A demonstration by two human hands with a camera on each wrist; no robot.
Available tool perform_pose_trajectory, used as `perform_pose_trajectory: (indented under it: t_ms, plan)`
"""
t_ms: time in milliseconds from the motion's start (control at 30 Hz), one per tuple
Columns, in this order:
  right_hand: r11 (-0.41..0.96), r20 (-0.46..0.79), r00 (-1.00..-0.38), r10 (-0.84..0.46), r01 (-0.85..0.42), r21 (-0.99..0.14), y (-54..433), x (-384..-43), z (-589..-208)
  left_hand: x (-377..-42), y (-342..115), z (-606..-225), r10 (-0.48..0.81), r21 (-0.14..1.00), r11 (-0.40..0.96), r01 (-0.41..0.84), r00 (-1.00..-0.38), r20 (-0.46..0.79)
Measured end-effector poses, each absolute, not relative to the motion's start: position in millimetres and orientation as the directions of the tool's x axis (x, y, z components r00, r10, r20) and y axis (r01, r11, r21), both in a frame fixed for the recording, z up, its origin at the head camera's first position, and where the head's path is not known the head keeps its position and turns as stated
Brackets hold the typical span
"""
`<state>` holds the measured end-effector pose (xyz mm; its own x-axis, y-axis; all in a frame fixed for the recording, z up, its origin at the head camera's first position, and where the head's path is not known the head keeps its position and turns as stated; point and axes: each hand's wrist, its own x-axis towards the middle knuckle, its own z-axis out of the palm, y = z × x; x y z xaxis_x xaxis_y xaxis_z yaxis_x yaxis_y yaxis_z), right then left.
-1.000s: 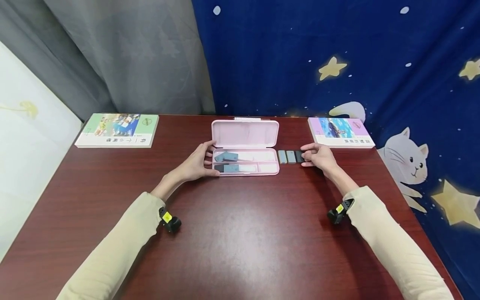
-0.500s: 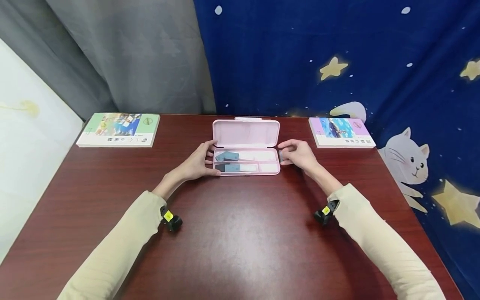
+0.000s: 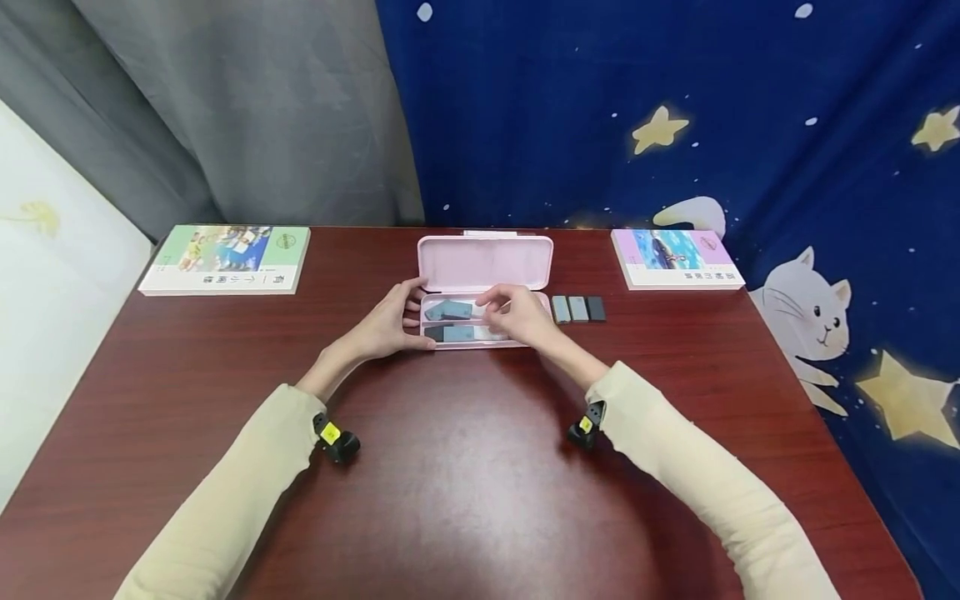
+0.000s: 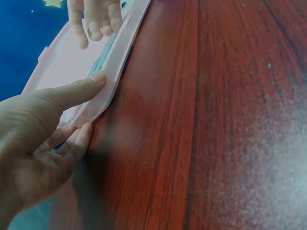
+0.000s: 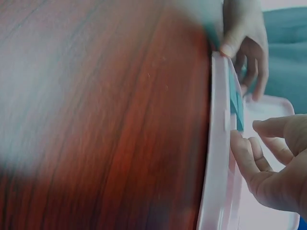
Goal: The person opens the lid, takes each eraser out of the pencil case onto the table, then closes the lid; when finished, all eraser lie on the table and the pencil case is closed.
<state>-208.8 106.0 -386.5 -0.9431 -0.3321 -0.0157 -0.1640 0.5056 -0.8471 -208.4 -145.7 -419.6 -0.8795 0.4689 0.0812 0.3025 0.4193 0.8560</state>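
Observation:
A pink pencil case (image 3: pixel 485 261) lies on the table with its lid raised at the back. My left hand (image 3: pixel 386 325) holds its left end, thumb on the front rim (image 4: pixel 98 88) and fingers around the side. Over the right half of the case is my right hand (image 3: pixel 519 317), fingers bent and apart, nothing visible between them (image 5: pixel 268 167). Blue-grey eraser-like blocks (image 3: pixel 450 311) lie in the back compartment; in the front one, a dark block (image 3: pixel 433 333) sits beside a blue-grey block (image 3: pixel 459 333). My right hand hides part of the case's right side.
To the case's right stand two blue-grey blocks (image 3: pixel 578 308) and a dark block (image 3: pixel 596 308) in a row. A green-covered book (image 3: pixel 225 260) lies at the back left, a purple-covered book (image 3: pixel 677 260) at the back right. Curtains hang behind the table.
My right hand has moved left from the dark block at the row's end, past the row, to over the case. The row looks the same. My left hand stays on the case.

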Motion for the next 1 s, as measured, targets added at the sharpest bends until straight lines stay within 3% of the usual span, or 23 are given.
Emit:
perform_pose_trajectory:
  t_ms: [233,433,633,1000]
  plan:
    - [0.545,0.006,-0.912,-0.41,-0.25,-0.8,86.2,-207.9,-389.1,-210.2,-143.9,-419.2,0.473,0.867,0.404,0.291,-0.878,0.074]
    - [0.642,0.026,-0.857,-0.514,-0.404,-0.652,72.4,-208.9,-387.2,-201.1,-140.5,-404.5,0.472,0.886,0.371,0.277,-0.878,0.077]
    - [0.706,-0.007,-0.829,-0.56,-0.472,-0.528,66.1,-209.1,-385.6,-207.1,-141.5,-415.0,0.471,0.883,0.372,0.287,-0.878,0.087]
    - [0.718,-0.036,-0.813,-0.58,-0.491,-0.493,61.9,-209.4,-383.2,-207.6,-143.7,-420.2,0.469,0.873,0.384,0.301,-0.878,0.096]
